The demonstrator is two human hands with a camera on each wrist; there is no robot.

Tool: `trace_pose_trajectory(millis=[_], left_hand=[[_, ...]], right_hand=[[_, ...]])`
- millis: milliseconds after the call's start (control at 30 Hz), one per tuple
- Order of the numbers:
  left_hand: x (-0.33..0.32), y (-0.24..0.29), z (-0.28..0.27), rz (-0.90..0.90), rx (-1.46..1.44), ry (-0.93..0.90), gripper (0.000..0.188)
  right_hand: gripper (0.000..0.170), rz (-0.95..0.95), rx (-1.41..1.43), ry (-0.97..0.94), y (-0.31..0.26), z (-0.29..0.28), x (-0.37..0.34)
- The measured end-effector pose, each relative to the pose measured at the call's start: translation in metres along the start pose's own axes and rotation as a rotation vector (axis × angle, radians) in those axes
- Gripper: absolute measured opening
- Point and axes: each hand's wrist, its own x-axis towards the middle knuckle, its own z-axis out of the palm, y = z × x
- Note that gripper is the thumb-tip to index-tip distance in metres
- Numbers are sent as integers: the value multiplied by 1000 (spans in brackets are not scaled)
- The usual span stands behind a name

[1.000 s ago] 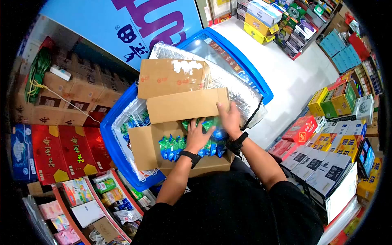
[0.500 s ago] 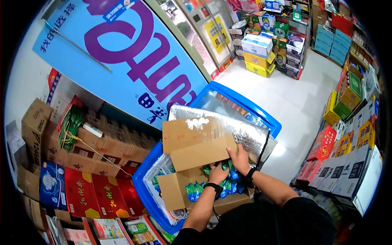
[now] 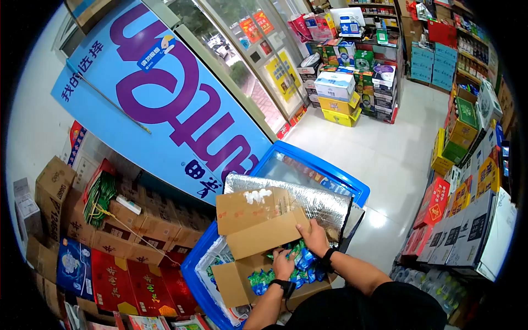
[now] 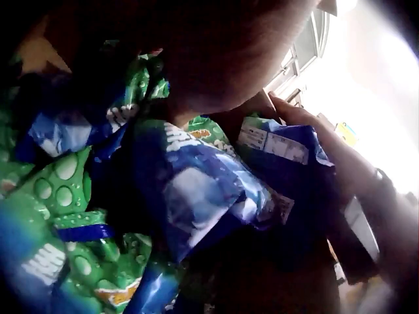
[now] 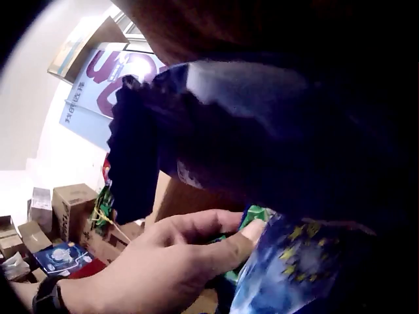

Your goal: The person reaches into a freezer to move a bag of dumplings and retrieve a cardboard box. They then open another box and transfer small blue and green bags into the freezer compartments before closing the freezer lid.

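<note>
An open cardboard box (image 3: 230, 286) holds several shiny green and blue packets (image 3: 260, 281). My left hand (image 3: 282, 265) reaches down into the box among them. In the right wrist view, its thumb and fingers pinch the green edge of a blue and green packet (image 5: 278, 275). At the box's right side, my right hand (image 3: 315, 240) grips the raised flap (image 3: 264, 237), thumb on its near face. More packets (image 4: 196, 209) crowd below the left palm in the left wrist view. A dark blue packet (image 5: 134, 157) hangs close before the right wrist camera.
Under the box stands a blue-rimmed chest freezer (image 3: 352, 190), with a silver foil sheet (image 3: 324, 208) across it. Stacked cartons (image 3: 165, 212) and red boxes (image 3: 113, 280) line the left. Boxed goods (image 3: 434, 201) fill the right side beside a pale tiled floor (image 3: 396, 159).
The head view has tilted up, showing more of the door and shop. My left hand stays among the packets, its fingers now more curled. The right hand stays at the flap.
</note>
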Motion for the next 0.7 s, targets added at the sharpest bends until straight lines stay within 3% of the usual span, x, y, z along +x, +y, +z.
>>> trace_pose_trajectory(millis=[400,500,700], left_hand=[[-47,6,-65,88,-61,215,18],[-59,-5,-88,26,-52,234,17],[-74,-4,-170,8,-140,339,19]], right_hand=[[49,-30,-50,-9,10,8,4],[49,4,-87,-58,1,2,4],[46,7,-35,-11,3,10,2]])
